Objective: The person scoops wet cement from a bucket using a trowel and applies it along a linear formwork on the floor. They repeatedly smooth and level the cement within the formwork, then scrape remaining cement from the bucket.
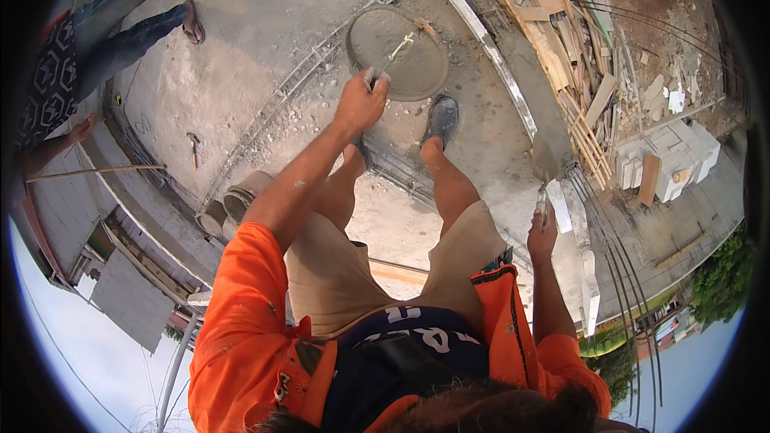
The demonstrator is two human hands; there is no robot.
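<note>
My left hand reaches forward with its fingers pinched on a thin pale cord. The cord runs away from the fingertips over a round pan of grey wet mortar on the ground. A small orange-brown piece lies by the cord's far end; whether they are joined I cannot tell. Out to the right, my right hand grips the handle of a trowel. Its mortar-coated blade points forward, beside a long pale raised edge.
Another person stands at far left. A hammer and buckets lie at left. Steel bars run along the ground near the pan. Right are scrap wood, pale blocks and long rods.
</note>
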